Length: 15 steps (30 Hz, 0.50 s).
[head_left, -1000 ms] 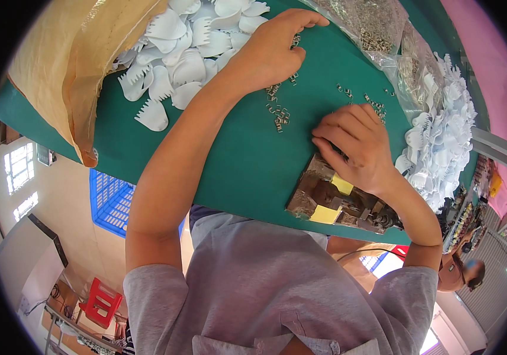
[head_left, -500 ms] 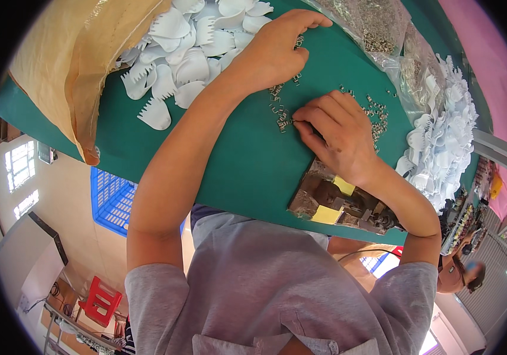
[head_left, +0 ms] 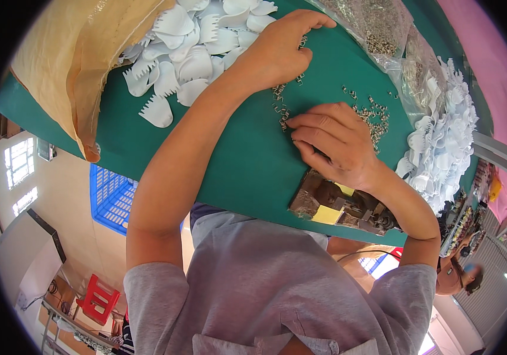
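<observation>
Clips trail from left hand to right hand.

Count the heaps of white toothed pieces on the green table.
2: a left heap beside the brown paper bag, and a right heap to the right of the right hand, by the clear plastic bag. The bags may hide more.

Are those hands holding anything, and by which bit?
I can't tell. The right hand is at small metal clips, but any grip is hidden; the left hand curls beside clips too, its palm hidden.
</observation>
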Motion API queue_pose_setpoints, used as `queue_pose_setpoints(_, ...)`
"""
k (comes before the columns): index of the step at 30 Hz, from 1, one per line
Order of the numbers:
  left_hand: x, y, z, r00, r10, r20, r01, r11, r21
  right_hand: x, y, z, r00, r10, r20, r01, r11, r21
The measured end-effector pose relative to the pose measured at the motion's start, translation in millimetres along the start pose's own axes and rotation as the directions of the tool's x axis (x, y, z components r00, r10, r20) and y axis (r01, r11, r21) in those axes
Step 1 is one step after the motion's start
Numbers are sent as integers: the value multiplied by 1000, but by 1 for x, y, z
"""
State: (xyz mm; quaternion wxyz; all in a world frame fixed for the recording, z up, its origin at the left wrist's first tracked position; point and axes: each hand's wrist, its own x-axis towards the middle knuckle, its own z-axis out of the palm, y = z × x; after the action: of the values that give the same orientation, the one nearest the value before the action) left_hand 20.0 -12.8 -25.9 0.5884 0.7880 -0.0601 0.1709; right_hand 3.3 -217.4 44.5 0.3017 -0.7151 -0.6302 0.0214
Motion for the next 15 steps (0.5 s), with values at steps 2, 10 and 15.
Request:
queue_pose_setpoints(2,0,0,0,1000,1,1,-1,1000,9,-1,0,0,999,-27,19,28,999,-17)
queue_pose_setpoints(10,-1,1,0,999,-40,3,40,999,8,-1,1,-4,1000,-10,21,11,999,-38)
queue_pose_setpoints(15,-2,1,1,1000,-25,-7,25,999,24,3,2,3,999,-31,33,31,999,-5)
